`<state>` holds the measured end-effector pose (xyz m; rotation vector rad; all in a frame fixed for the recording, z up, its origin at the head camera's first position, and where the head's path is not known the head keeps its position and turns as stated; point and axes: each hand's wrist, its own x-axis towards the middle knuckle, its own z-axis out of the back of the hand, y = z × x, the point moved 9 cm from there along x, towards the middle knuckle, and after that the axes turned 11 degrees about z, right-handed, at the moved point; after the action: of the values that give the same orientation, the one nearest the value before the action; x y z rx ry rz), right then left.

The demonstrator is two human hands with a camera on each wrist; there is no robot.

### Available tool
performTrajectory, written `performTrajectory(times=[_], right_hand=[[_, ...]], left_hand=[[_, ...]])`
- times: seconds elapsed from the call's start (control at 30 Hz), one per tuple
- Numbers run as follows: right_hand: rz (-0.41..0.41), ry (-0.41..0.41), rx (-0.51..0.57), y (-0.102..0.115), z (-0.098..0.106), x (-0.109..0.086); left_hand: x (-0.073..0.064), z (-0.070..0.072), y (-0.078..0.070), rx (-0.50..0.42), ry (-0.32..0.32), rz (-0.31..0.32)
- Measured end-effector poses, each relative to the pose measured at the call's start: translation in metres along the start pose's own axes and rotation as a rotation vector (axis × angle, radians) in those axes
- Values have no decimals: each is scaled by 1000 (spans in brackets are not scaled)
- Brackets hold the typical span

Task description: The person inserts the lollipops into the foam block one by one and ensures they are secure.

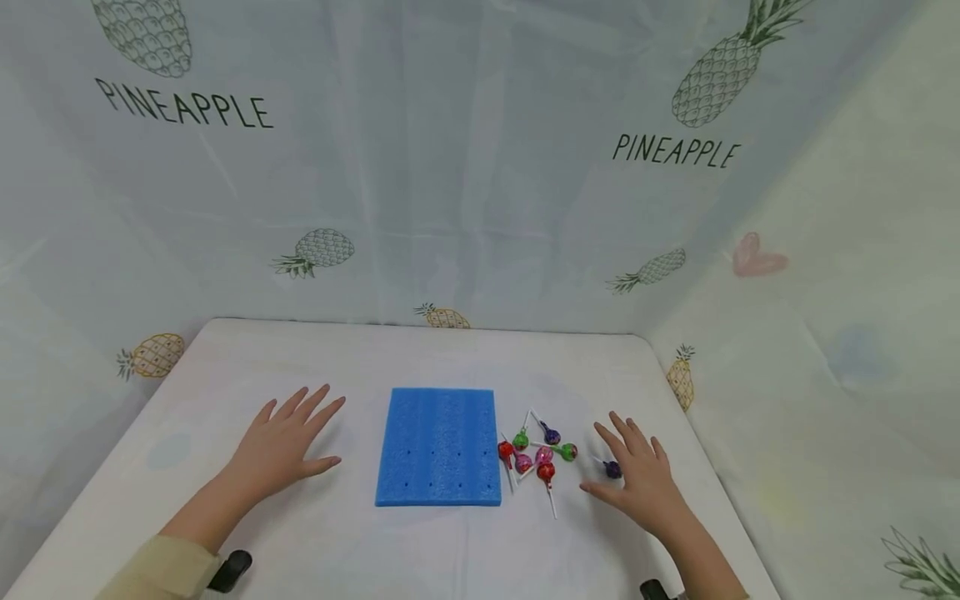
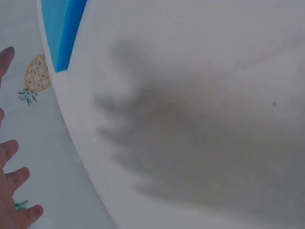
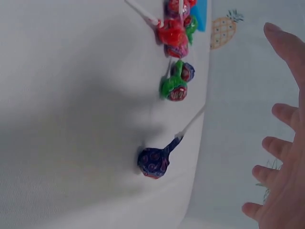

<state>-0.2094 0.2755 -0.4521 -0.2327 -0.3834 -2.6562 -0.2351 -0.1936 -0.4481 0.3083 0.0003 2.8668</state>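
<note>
My left hand (image 1: 279, 448) hovers over the table left of a blue foam block (image 1: 441, 446), fingers spread and holding nothing. Small dark holes in rows dot the block's near half. On the right, my right hand (image 1: 637, 479) is spread above the table, also holding nothing. Closest to it lies a purple-wrapped lollipop (image 3: 153, 162), partly hidden by the fingers in the head view. Between the block and this hand lie several more lollipops: a red one (image 1: 546, 472), a green one (image 1: 567, 452), a dark purple one (image 1: 551, 435) and pink ones, sticks pointing various ways.
The white table (image 1: 315, 542) has rounded far corners. A pale cloth backdrop (image 1: 480, 183) printed with pineapples rises behind it and along both sides. Black bands (image 1: 231, 571) sit at the wrists. Each hand casts a soft shadow on the table.
</note>
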Motion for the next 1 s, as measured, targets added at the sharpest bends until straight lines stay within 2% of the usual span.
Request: performTrajectory(times=[0.3,0.57,0.63,0.8,1.0], right_hand=[[0,-29,109,13,-8,5],[-89,-18,258,18,-29,7],[-134,-4,310,18,-36,8],[-242,6,420,18,-53,12],[-277,-37,505,21,-67,12]], left_hand=[[21,-21,-19,-38,105,-32],[42,-47,-39,-103,289,-36],[46,-55,-41,-146,349,-25],[56,-69,-48,-319,497,13],[63,-79,-58,-419,593,6]])
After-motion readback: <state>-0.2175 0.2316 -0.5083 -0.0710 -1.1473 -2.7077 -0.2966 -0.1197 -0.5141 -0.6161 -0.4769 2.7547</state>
